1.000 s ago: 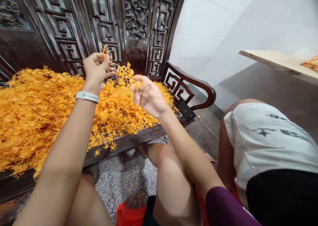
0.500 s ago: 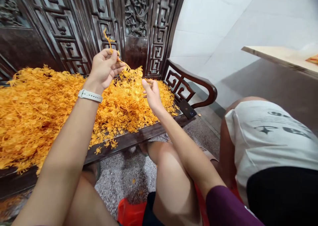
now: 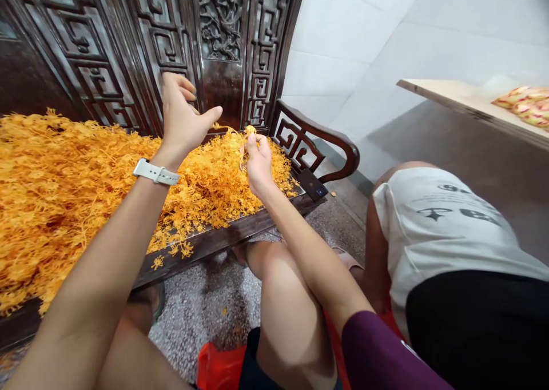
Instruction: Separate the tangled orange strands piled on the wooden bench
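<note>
Filling the upper right, white wall (image 3: 334, 52) is rising behind everything. Dark carved worktop (image 3: 227, 237) is running across the left half, its fretwork backrest (image 3: 223, 90) standing against the wall side, its curved armrest (image 3: 350, 155) closing off the right end. Orange pile (image 3: 86, 178) is covering most of the seat, a few bits spilling onto the front edge. Speckled floor (image 3: 189, 315) is showing below, between the wearer's bare legs. Another person in a white shirt (image 3: 446, 241) is bending over at right, face out of view. Wooden board (image 3: 454, 95) is jutting in above that person, carrying a red-and-yellow bag (image 3: 525, 107). Red stool (image 3: 218, 367) is peeking out at the bottom, partly hidden.

Left hand (image 3: 184, 115) is hovering over the pile's back edge, in front of the backrest, its fingers spreading wide from the thumb; can't tell if the thumb is touching the strand end just below it. Right hand (image 3: 259, 161) is pinching one sprig (image 3: 250, 130) between narrow-set fingers, over the pile's right part. Sprig's thin stem is stretching left toward the left thumb. Dark phone (image 3: 313, 185) is lying at the worktop's right corner, near the armrest. Pale wristband (image 3: 156, 172) is circling the left wrist.
</note>
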`<action>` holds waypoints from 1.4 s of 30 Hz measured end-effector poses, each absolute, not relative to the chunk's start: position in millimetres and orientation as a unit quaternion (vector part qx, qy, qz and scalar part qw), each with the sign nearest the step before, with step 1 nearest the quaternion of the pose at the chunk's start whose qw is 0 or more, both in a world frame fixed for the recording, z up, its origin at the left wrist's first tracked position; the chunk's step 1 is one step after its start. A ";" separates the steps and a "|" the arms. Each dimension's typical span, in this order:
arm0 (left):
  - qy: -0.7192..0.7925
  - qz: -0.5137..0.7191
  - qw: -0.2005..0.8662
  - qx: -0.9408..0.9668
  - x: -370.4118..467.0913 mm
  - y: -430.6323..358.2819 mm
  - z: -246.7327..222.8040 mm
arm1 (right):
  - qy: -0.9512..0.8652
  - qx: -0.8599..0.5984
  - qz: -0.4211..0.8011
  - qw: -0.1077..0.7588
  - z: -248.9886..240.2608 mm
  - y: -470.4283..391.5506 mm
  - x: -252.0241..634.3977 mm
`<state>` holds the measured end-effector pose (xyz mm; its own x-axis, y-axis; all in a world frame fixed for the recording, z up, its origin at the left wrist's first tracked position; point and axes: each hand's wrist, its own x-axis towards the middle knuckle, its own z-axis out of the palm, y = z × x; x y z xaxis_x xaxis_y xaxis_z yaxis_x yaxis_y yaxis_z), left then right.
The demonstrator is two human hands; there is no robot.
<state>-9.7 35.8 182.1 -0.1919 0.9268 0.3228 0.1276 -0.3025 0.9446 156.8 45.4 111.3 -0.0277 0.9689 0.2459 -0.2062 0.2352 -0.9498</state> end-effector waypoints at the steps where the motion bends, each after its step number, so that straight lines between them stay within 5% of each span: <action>1: 0.494 0.582 0.295 0.575 -8.4 34.7 182.2 | -0.518 -0.370 0.492 0.595 111.7 45.4 157.3; 5: 0.489 0.480 0.230 0.691 -0.2 37.0 172.9 | -0.535 -0.362 0.475 0.598 112.7 44.8 160.2; 12: 0.537 0.412 0.461 0.573 10.5 38.2 157.0 | -0.580 -0.337 0.443 0.595 110.1 43.7 162.7; 21: 0.440 0.471 0.552 0.530 14.9 29.1 167.0 | -0.582 -0.366 0.407 0.602 102.9 48.7 157.3; 36: 0.446 0.539 0.450 0.555 38.8 27.2 151.7 | -0.574 -0.441 0.345 0.598 102.8 55.9 160.8; 42: 0.396 0.554 0.553 0.480 54.7 18.5 144.3 | -0.579 -0.454 0.276 0.619 104.2 59.9 159.0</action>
<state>54.7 18.5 144.3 0.0716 0.9929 0.0946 -0.2323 -0.0757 0.9697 159.0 59.9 104.2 0.1778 0.8667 0.4661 0.1838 0.4360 -0.8810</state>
